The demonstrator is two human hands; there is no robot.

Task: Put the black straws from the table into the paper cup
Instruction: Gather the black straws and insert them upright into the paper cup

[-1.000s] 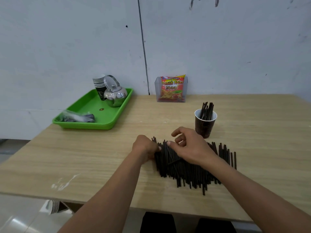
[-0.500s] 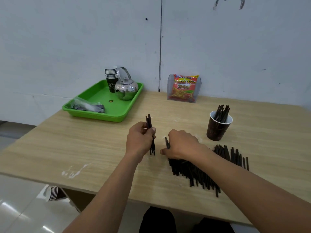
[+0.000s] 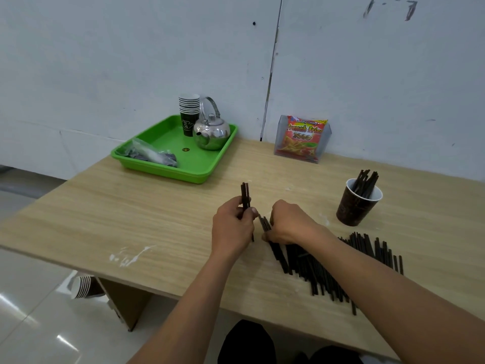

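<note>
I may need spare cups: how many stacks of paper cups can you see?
2: an upright stack on the green tray beside the kettle, and a second stack lying on the floor under the table. Others may be hidden.

We see open desk [image 3: 301, 187] left of the paper cup [image 3: 354, 210]. The straw pile [image 3: 301, 264] crowds the near right; the green tray [image 3: 168, 172] blocks the far left.

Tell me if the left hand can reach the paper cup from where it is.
Probably, but not directly: the left hand, gripping straws, has the right hand between it and the paper cup; it would need to pass behind it.
</note>
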